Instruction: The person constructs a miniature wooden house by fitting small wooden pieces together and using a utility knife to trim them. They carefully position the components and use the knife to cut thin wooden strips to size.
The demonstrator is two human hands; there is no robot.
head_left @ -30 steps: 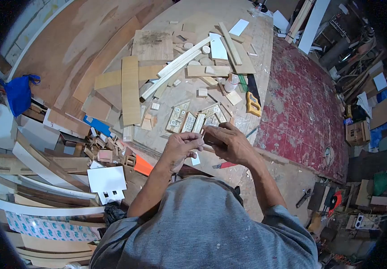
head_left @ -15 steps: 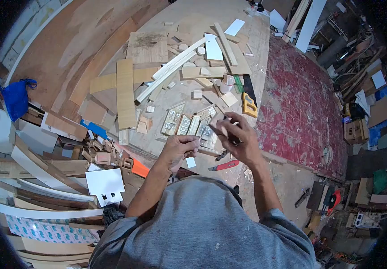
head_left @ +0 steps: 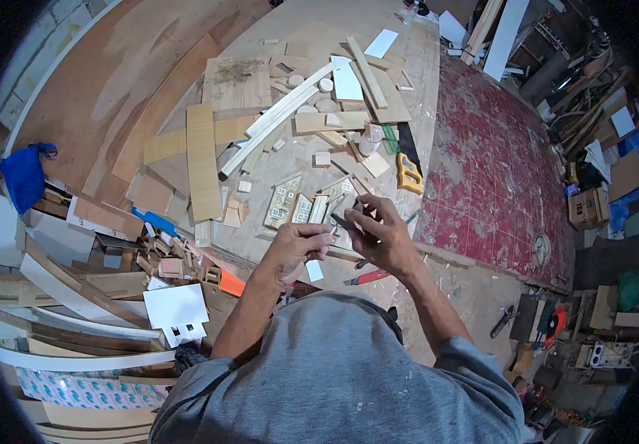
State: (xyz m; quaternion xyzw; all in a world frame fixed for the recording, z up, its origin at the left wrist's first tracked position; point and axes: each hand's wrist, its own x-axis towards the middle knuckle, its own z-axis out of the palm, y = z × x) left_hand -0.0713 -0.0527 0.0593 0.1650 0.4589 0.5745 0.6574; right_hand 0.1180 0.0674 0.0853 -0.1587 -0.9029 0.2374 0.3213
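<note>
Over the near edge of the workbench, my left hand (head_left: 290,250) has thumb and forefinger pinched on a small pale sliver (head_left: 335,230). My right hand (head_left: 380,235) is close beside it, fingers bent together around a small dark piece (head_left: 338,220) whose kind I cannot tell. Just beyond the hands lie small wooden model house fronts with white windows: a left one with a peaked top (head_left: 283,201) and a narrower brown one (head_left: 302,208). Pale upright strips (head_left: 319,207) stand next to them. Part of this model group is hidden behind my right hand.
A yellow-handled saw (head_left: 409,175) lies at the bench's right side, beside a white cup (head_left: 371,139). Long pale wood strips (head_left: 278,118), thin boards (head_left: 202,163) and small blocks (head_left: 322,159) cover the bench (head_left: 260,240). A red tool (head_left: 370,277) lies near the front edge.
My right hand has moved slightly left and down, closer to my left hand, and its fingers are closer together. My left hand keeps its pinch. The view has shifted a little.
</note>
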